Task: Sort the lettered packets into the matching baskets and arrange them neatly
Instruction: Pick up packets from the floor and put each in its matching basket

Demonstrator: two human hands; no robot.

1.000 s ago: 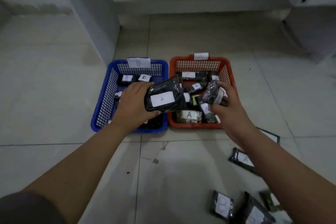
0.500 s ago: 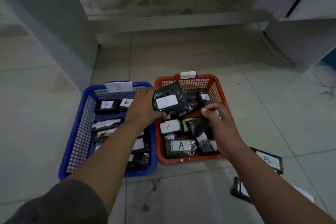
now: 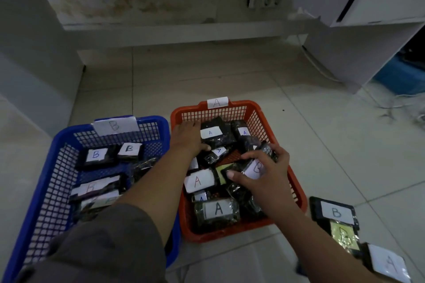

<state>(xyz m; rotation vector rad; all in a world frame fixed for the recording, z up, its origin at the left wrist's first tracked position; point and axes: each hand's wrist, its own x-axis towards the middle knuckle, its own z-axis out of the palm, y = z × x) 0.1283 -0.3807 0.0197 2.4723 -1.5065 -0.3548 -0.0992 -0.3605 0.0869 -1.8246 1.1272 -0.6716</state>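
Note:
An orange basket (image 3: 257,117) tagged A holds several dark packets with white A labels. My left hand (image 3: 187,138) grips one black A packet (image 3: 213,134) at the basket's far left, low inside it. My right hand (image 3: 266,172) reaches into the same basket and holds a dark packet (image 3: 255,169) whose label shows a B. To the left stands a blue basket (image 3: 57,161) tagged B, with several B packets inside.
Loose packets lie on the tiled floor at the right: a B packet (image 3: 334,211), a gold-faced one (image 3: 343,235) and an A packet (image 3: 388,262). A white cabinet (image 3: 358,48) stands far right, a grey wall (image 3: 34,48) on the left.
My left hand carried the A packet from above the baskets down into the orange basket's far left. My right hand moved deeper into that basket. The view has come closer.

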